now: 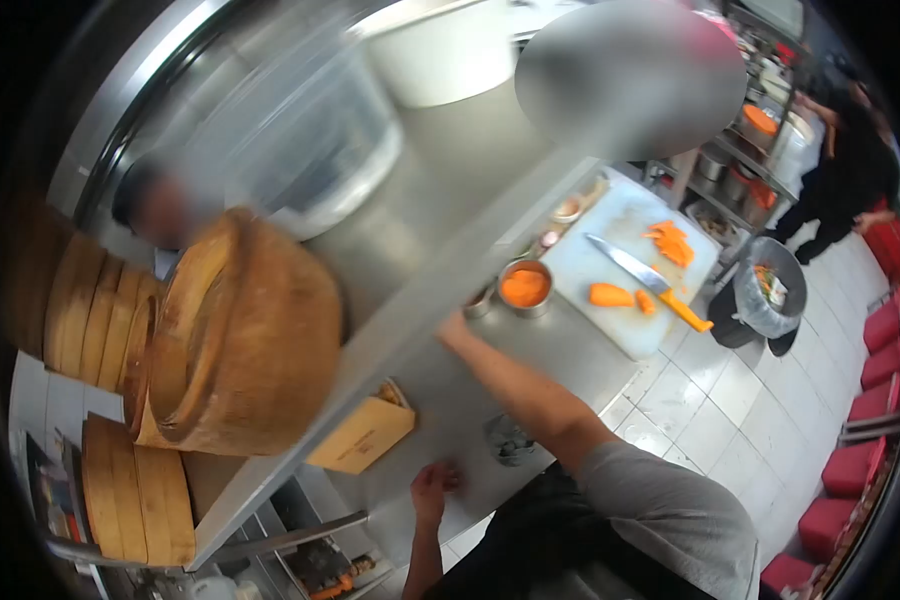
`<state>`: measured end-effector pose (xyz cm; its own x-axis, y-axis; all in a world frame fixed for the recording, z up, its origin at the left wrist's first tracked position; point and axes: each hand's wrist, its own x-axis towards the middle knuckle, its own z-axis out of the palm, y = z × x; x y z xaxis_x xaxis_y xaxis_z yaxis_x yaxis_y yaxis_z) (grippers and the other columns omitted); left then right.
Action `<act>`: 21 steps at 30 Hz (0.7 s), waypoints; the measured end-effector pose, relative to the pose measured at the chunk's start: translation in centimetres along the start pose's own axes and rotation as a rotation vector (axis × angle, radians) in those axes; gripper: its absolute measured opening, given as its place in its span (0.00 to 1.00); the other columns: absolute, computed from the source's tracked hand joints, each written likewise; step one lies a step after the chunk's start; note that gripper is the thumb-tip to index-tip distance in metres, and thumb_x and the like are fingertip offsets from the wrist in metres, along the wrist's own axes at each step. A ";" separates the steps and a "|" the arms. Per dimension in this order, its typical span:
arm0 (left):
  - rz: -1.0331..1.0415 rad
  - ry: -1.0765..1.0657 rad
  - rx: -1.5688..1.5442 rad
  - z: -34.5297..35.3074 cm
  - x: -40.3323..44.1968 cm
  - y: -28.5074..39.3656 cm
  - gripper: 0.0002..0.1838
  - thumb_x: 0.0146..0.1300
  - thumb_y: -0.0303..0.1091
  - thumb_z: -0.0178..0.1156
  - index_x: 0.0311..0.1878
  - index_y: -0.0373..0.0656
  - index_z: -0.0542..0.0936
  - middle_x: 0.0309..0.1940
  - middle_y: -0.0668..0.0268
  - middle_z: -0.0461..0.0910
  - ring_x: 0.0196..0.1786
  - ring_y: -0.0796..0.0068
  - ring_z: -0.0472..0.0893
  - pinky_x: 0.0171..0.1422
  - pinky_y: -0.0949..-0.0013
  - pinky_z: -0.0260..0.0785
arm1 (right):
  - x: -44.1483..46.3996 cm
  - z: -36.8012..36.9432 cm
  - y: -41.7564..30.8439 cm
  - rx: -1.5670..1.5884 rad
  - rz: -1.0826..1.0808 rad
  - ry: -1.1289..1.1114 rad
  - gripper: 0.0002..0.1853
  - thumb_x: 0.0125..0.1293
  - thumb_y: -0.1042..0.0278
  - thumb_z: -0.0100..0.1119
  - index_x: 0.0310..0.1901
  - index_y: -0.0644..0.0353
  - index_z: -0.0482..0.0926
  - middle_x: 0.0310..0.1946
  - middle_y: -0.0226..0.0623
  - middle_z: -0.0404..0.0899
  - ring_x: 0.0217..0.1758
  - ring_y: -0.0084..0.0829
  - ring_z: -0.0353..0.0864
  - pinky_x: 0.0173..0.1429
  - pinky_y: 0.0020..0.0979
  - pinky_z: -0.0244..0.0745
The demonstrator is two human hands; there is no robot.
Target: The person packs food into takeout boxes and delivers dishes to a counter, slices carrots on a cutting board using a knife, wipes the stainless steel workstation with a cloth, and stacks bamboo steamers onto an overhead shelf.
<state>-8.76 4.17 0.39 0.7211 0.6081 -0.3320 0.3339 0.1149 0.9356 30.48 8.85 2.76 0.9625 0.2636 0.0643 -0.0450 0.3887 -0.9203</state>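
My right hand [452, 326] reaches under the edge of the overhead shelf, so its fingers are hidden. Close beside it are a small metal cup [478, 303] and a larger metal cup of orange food [525, 288]. My left hand [435, 489] hovers over the steel counter near a cardboard box [368, 432]; its fingers are blurred. A white cutting board [595, 250] carries a knife with a yellow handle [682, 308], a peeled carrot piece [610, 295], a smaller chunk [645, 302] and a pile of carrot slices [672, 243]. A clear container [510, 440] stands near my body.
The steel shelf [420, 255] crosses above the counter, bearing bamboo steamers [260, 340], a clear plastic tub [355, 185] and a white tub [450, 70]. A lined bin [770, 290] stands past the board. Another person [850, 160] is at the far right, near red stools [855, 465].
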 end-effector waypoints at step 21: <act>0.169 -0.559 0.301 15.5 11.2 10.1 0.15 0.82 0.41 0.55 0.52 0.37 0.81 0.34 0.62 0.84 0.31 0.74 0.83 0.31 0.71 0.76 | -40.8 -38.0 -18.8 -0.047 0.071 0.488 0.09 0.75 0.70 0.62 0.47 0.55 0.69 0.28 0.26 0.76 0.27 0.16 0.72 0.29 0.25 0.66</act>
<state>12.08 -0.06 4.29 0.9582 0.0895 -0.2717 0.2851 -0.2203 0.9328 2.25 -42.73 2.76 0.9710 -0.1607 -0.1769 -0.1134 0.3417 -0.9330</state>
